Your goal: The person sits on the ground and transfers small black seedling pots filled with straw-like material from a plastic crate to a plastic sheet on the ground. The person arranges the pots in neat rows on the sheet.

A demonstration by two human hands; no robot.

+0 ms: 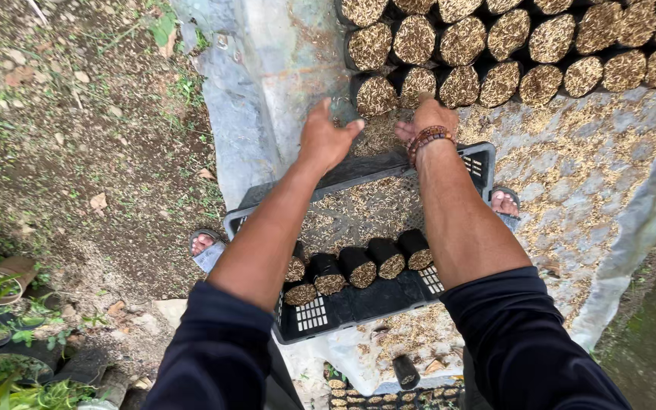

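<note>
Reaching over black crate (474, 161) | L hand (326, 139) fingers wide, R hand (428, 120) unclear | filled bags (375, 94) ahead

Husk-strewn sheet (571, 175) right of the crate (358, 304) lies open; rows of filled bags (495, 45) block ahead.

Bags (358, 266) in crate (358, 304), rows (510, 45) beyond

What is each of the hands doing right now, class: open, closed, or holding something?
Left hand: open, fingers spread, holding nothing, above the far rim of the black plastic crate.
Right hand: reaching to the husk-filled black planting bags; grip cannot be told.
</note>
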